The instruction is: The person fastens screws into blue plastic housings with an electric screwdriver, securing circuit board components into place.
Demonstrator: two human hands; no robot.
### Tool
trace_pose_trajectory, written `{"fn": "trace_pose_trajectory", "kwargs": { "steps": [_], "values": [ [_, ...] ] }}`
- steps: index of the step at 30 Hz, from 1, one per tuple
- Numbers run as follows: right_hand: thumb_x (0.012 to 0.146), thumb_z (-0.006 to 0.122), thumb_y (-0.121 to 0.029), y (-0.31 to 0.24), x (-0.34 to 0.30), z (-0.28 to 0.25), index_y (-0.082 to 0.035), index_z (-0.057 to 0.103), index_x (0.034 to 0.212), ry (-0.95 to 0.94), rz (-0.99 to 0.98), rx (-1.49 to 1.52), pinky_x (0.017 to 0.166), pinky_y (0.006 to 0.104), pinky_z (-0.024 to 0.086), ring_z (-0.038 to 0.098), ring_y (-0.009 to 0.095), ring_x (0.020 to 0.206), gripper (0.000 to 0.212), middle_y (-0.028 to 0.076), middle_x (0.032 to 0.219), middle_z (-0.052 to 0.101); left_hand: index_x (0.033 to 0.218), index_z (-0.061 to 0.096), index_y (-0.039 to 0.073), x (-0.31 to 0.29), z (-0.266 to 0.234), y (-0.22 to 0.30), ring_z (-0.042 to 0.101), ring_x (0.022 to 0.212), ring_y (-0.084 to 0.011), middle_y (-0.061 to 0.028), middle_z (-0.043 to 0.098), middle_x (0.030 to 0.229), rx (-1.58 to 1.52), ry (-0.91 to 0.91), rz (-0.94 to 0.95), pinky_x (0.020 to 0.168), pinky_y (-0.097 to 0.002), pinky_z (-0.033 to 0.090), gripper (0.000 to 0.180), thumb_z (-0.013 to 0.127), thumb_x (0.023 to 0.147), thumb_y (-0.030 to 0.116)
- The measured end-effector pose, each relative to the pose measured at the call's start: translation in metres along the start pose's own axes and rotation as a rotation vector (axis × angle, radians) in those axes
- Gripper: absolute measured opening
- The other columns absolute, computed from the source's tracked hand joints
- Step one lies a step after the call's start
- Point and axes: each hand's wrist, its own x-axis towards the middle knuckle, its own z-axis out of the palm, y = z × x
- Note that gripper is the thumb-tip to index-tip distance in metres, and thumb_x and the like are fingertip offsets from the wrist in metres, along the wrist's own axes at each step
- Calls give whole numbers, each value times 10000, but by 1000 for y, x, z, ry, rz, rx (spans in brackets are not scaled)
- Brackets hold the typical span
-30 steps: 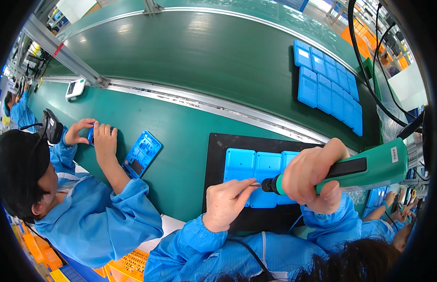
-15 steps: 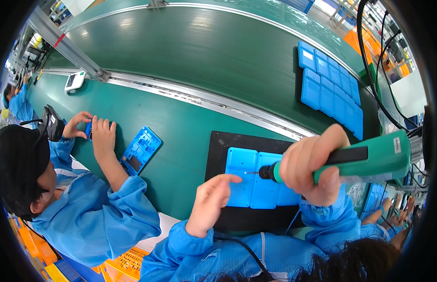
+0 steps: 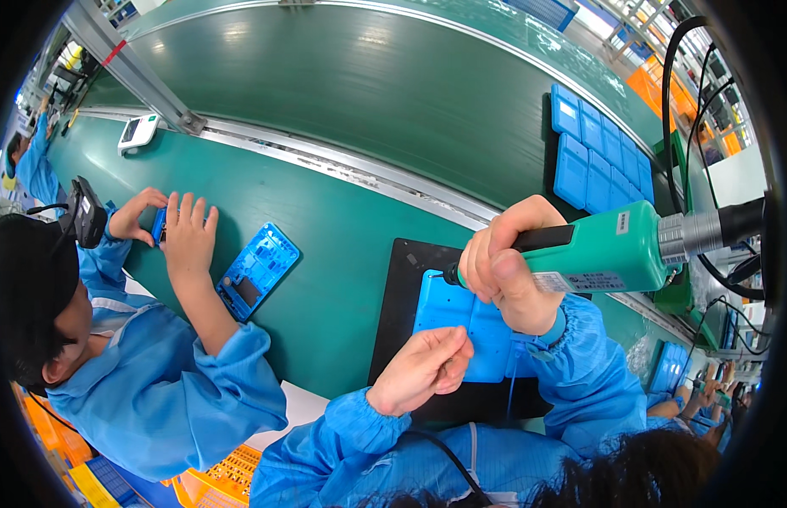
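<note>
- With the fingers of the right hand (image 3: pixel 514 264) wrapped round a green electric screwdriver (image 3: pixel 609 245), holding it nearly level, its dark nose (image 3: pixel 451 273) at the upper-left corner of the leftmost blue casing (image 3: pixel 440 306); cannot tell whether touching or just above.
- Probably gripped near the nose for better steering, with the thick rear body and dark cable (image 3: pixel 741 222) left to lead off rightward, out of the way of the work.
- With thumb and forefinger of the left hand (image 3: pixel 421 370) pressed together, remaining fingers curled in; perhaps pinching something small, but cannot tell, with nothing clear between the tips.
- Flat on a black mat (image 3: pixel 398 306) on the green table (image 3: pixel 326 322): the leftmost casing, side by side with a neighbouring casing (image 3: pixel 488 339), likely for easy reach, and on the mat likely against scratches.
- Right forearm up from the lower right, wrist bent to aim leftward across the casings; left forearm slanting up from below, hand over the near part of the casings.
- Beyond, on the dark belt (image 3: pixel 368 93), two rows of further casings (image 3: pixel 571 173); to the left, an opened blue shell (image 3: pixel 266 258) beside a co-worker (image 3: pixel 165 381).
</note>
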Motion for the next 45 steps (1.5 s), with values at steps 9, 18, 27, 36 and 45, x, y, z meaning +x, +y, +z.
{"fn": "trace_pose_trajectory", "kwargs": {
  "steps": [9, 18, 27, 36, 45],
  "values": [
    [738, 667, -87, 8, -1, 6, -25, 511, 818, 105, 175, 123, 474, 199, 379, 481, 58, 541, 186, 15, 654, 512, 610, 292, 122, 14, 0, 3, 216, 422, -63, 31, 272, 520, -89, -50, -52, 402, -205, 182, 419, 278, 946, 372],
    [800, 601, -100, 13, 9, 14, -20, 401, 807, -110, 73, -189, 414, 235, 368, 431, 92, 444, 216, 35, 539, 443, 693, 319, 124, 30, 0, -7, 229, 504, -61, 42, 261, 601, -116, -9, 45, 439, -204, 174, 323, 326, 942, 330],
    [761, 643, -76, 16, 5, 26, -28, 418, 797, -102, 22, -220, 412, 227, 372, 449, 87, 484, 233, 57, 573, 485, 682, 337, 120, 27, -2, -16, 232, 483, -50, 45, 290, 591, -44, -13, 112, 426, -200, 180, 317, 412, 924, 311],
    [780, 635, -88, 5, 0, 18, -23, 466, 868, 207, 83, 239, 407, 228, 360, 453, 82, 467, 202, 27, 588, 477, 721, 350, 98, 28, 3, -17, 281, 544, -77, 17, 299, 630, -106, -20, 167, 471, -208, 233, 277, 350, 940, 267],
    [834, 578, -255, -56, -28, -21, -39, 371, 845, 213, 16, 439, 365, 240, 313, 344, 91, 373, 300, 11, 473, 384, 858, 461, 54, 28, 3, -17, 315, 585, -93, 2, 324, 670, -233, -45, 217, 497, -209, 271, 143, 407, 913, 174]
  ]
}}
